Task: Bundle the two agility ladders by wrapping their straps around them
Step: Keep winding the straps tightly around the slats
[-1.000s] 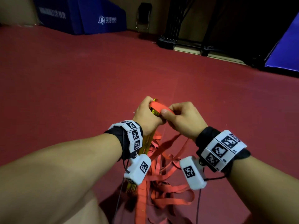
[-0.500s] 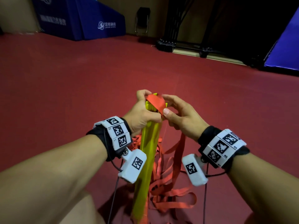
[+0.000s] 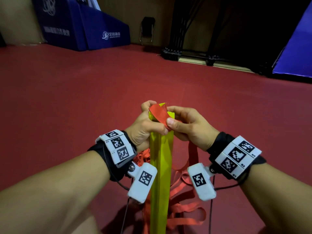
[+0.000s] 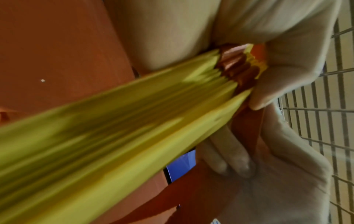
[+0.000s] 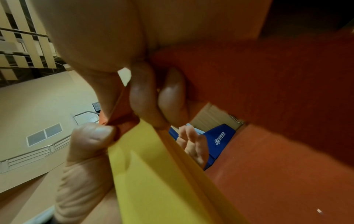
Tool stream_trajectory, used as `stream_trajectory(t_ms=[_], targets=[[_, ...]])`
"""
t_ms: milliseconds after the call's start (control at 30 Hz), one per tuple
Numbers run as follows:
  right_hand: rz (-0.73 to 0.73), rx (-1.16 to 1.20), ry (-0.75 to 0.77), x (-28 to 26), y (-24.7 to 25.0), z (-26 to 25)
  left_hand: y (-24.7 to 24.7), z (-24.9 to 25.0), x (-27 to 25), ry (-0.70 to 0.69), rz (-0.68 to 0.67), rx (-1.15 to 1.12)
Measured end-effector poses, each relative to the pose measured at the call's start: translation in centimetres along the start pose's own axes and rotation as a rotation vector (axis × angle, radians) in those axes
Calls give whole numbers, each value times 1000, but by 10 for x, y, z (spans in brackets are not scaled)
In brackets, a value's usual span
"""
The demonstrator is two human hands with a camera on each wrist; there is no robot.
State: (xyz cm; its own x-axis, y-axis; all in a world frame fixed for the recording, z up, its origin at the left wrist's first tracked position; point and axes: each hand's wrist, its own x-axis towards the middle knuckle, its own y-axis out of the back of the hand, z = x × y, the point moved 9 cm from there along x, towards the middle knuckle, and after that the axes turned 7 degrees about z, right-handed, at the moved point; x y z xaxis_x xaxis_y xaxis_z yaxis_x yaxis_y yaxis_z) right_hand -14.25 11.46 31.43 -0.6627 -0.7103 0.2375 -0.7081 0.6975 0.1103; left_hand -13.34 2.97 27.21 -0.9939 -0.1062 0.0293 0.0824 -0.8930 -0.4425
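Observation:
A stack of yellow ladder rungs [image 3: 160, 166] stands upright between my forearms, its lower end on the red floor. My left hand [image 3: 148, 122] grips the stack near its top. My right hand [image 3: 182, 125] pinches a red strap [image 3: 158, 114] that loops over the top of the rungs. Loose red straps [image 3: 184, 211] lie tangled on the floor around the stack's base. In the left wrist view the rungs [image 4: 114, 128] fan out as thin yellow slats, with red strap [image 4: 237, 68] bunched at their top. In the right wrist view thumb and fingers pinch the strap [image 5: 118, 115] above the yellow rungs [image 5: 157, 174].
Red floor [image 3: 84, 98] stretches all around. Blue padded mats [image 3: 84, 29] stand at the far left wall, another blue mat [image 3: 293, 53] at the far right. A black metal frame [image 3: 194, 54] sits at the back centre.
The rung stack has been lifted and turned upright, so its flat yellow face shows. Both hands rose with it. The red strap now sits looped over the top of the rungs.

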Motion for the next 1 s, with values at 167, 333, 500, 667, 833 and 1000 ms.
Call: stream_trajectory(t_ms=[167,333,500,667,833,1000], targets=[[18,8,-38,-1,-3,3,-3,0,-5,12,-43,-55],[76,-19,-34,0,0,0,-4,2,-5,3,-30,21],[173,-45,-31,-2,14,-9,-6,7,-5,-56,45,107],[250,-56,-37,-12,27,-18,5,19,-14,-251,177,310],[308,-95,37,-17,28,-33,-5,33,-28,-446,211,468],[422,-213,85,-23,34,-38,-26,26,-40,-453,194,665]])
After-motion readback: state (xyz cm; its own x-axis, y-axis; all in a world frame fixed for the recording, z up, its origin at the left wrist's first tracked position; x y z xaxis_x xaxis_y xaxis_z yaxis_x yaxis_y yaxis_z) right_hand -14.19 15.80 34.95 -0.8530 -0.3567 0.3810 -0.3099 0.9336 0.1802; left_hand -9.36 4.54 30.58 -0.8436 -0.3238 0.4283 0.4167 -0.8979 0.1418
